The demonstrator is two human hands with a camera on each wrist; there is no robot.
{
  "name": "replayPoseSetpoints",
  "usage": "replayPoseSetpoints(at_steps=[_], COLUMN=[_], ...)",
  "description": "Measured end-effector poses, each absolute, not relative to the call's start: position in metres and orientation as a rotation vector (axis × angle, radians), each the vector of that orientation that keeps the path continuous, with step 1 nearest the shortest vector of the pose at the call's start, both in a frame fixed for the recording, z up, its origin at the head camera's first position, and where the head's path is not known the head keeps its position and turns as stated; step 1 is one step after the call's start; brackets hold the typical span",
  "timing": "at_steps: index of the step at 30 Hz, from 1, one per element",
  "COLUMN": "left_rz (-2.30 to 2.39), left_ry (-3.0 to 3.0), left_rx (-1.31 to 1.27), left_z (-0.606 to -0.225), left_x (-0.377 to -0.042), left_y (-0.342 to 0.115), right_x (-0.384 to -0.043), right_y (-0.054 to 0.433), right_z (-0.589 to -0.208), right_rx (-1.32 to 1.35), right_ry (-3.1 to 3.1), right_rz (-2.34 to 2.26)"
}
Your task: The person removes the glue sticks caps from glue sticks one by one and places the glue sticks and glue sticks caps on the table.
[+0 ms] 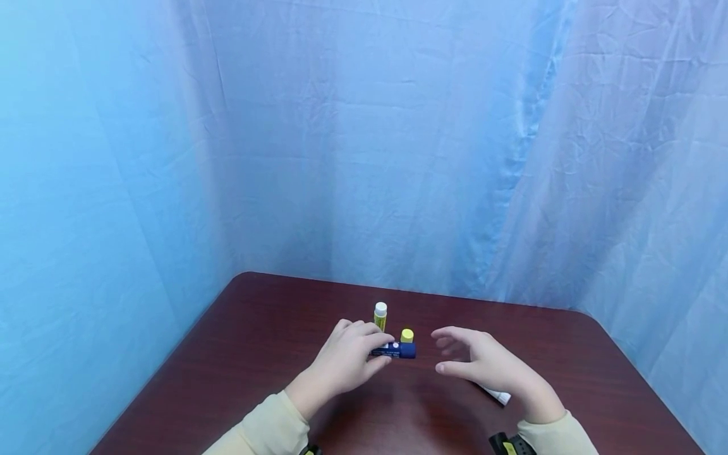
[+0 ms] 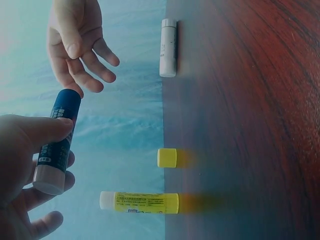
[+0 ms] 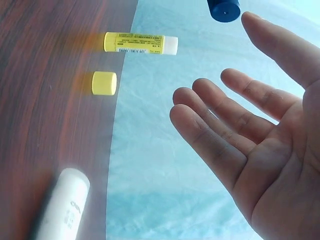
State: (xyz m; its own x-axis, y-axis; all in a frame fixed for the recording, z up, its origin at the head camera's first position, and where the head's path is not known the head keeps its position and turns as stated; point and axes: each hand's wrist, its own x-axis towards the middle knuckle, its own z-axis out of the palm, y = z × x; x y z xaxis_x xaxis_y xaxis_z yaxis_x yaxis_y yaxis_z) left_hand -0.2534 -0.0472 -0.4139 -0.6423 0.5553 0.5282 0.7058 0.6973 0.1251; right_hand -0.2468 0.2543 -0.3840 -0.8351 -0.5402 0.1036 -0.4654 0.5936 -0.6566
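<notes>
My left hand (image 1: 347, 357) pinches a dark blue glue stick (image 1: 400, 350) between thumb and fingers, above the table and lying nearly level in the head view. Its blue capped end points right, and the left wrist view shows a pale base at the other end. To the right, my right hand (image 1: 489, 360) hovers with fingers apart and holds nothing, near that blue end. Behind the hands a yellow glue stick (image 1: 380, 317) stands upright, uncapped, with a white top (image 2: 107, 200). Beside it on the table is its yellow cap (image 3: 104, 83).
A white tube-shaped stick (image 2: 168, 47) lies on the dark red-brown table (image 1: 273, 316), partly hidden under my right hand in the head view. Light blue curtains (image 1: 364, 158) hang around the table's back and sides.
</notes>
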Motion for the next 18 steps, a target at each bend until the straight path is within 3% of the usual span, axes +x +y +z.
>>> replayPoseSetpoints(at_steps=[18], left_rz=[-0.436], left_ry=[-2.445], left_rx=[-0.963], left_z=[-0.418], left_x=[-0.250], left_y=[-0.051], right_x=[-0.243], right_y=[0.239], right_z=[-0.389], right_rx=[-0.840], right_ry=[2.657], right_rz=[-1.089])
